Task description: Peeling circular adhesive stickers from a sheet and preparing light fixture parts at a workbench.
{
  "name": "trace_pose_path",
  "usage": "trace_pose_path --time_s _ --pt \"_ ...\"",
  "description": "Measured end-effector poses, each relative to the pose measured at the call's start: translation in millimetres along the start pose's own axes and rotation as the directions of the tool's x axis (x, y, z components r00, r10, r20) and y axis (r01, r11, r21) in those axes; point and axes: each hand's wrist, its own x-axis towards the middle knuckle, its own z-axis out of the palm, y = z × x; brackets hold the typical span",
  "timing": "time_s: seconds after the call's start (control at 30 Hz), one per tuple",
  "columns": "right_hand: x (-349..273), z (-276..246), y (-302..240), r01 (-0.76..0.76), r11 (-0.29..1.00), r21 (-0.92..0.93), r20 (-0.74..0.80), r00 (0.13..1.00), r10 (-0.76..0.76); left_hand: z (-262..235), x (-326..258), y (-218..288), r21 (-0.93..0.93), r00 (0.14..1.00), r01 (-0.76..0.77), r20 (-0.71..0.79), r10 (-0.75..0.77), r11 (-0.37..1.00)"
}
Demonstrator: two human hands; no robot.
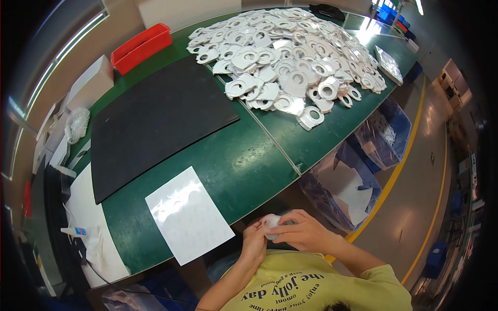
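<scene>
Both hands meet close to the person's chest, just off the near edge of the green bench. The left hand and the right hand share a small white plastic part; each grip is closed around it, fingertips pinching its rim, with most of the piece hidden by the fingers.

On the bench just beside the hands lies a white sheet with faint round cut-outs. Beyond it sits a black mat, and farther off a large heap of white ring-shaped parts spreads across the far end. A red bin stands at the back edge.

The part is held over open space rather than above the bench, so a slip of the fingers would likely send it to the floor or into the plastic-lined bins below. The heap also reaches close to the bench's right edge, where a nudge could tip pieces off.
</scene>
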Motion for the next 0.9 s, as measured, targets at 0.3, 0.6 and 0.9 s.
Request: trace_pose_path --time_s 0.3,0.6,0.9 --pt "-59 -35 32 -0.506 0.563 0.654 -0.159 0.636 0.755 38 21 -27 0.444 0.955 -0.297 0.124 0.27 0.845" --pt "-76 -48 63 -0.612 0.64 0.465 0.137 0.764 0.631 61 15 -35 0.592 0.918 -0.397 0.266 0.294 0.701" --pt "-83 -63 70 -0.526 -0.129 0.841 0.482 0.621 0.618 63 16 -36 0.607 0.908 -0.418 0.293 0.298 0.676"
